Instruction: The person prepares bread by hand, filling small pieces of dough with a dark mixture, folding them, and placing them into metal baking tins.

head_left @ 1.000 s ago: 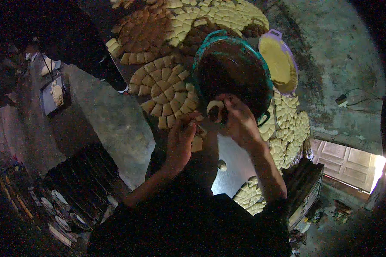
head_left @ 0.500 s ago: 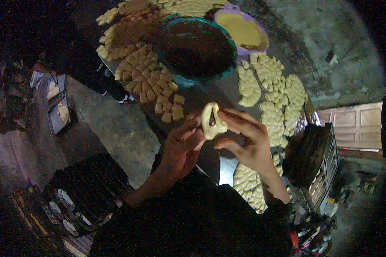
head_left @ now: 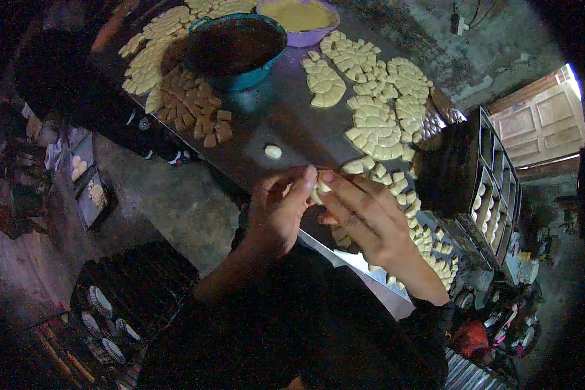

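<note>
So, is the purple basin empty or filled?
Not empty: the purple basin holds a yellow mass, visible inside its rim. How deep it goes, I cannot tell.

Dough piece (head_left: pixel 318 191) is mostly covered by left hand (head_left: pixel 276 218) and right hand (head_left: pixel 370 218); full shape unreadable. Purple basin (head_left: pixel 315 38): far side is cut off by the picture's edge. Co-worker (head_left: pixel 65 84), far left, is largely lost in darkness. Pale pieces (head_left: pixel 96 195), left tray (head_left: pixel 90 218): too small to identify.
</note>
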Demonstrator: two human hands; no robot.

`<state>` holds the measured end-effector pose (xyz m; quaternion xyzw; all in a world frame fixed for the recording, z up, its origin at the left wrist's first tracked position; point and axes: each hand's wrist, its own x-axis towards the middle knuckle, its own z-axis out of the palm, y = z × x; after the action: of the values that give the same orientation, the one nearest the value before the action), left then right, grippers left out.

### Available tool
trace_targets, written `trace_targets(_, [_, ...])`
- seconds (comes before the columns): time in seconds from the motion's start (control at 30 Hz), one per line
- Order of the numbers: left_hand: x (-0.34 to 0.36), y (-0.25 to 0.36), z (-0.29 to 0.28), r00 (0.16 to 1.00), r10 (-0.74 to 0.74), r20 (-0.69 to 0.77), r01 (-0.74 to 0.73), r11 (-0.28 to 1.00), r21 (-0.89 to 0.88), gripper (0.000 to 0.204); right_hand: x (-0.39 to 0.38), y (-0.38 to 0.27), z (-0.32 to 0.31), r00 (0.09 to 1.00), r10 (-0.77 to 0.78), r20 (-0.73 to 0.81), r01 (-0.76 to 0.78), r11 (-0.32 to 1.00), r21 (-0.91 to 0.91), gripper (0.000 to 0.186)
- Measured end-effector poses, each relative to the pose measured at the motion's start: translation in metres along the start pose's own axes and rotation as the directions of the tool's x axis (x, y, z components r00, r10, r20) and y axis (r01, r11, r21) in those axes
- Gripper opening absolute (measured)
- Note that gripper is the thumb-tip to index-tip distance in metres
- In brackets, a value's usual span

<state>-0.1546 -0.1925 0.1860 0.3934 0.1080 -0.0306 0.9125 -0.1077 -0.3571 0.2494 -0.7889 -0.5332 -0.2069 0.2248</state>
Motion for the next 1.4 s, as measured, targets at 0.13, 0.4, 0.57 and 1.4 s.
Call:
trace_targets(0.13, [-0.01, -0.004, 0.014, 0.988, 0.121, 0.093, -0.142, 0.953, 0.269, 0.018, -0.017, -0.005, -0.021, 0.994, 0.093, 0.059, -0.104, 0.969, 0.225, 0.037])
trace_targets(0.4, [-0.007, -0.001, 0.014, 0.928, 0.268, 0.259, -0.363, 0.809, 0.462, 0.017, -0.007, 0.006, -0.029, 0.97, 0.244, 0.003, -0.227, 0.898, 0.376, 0.011])
trace_targets(0.57, [0.02, 0.019, -0.015, 0.811, 0.234, 0.536, -0.568, 0.53, 0.63, 0.018, 0.006, 0.015, -0.011, 0.93, 0.365, -0.034, -0.302, 0.816, 0.492, 0.021])
trace_targets(1.4, [0.142, -0.042, -0.231, 0.989, -0.133, -0.06, 0.134, 0.667, 0.733, 0.028, 0.018, 0.095, 0.241, 0.213, 0.811, 0.544, -0.951, 0.044, 0.307, 0.024])
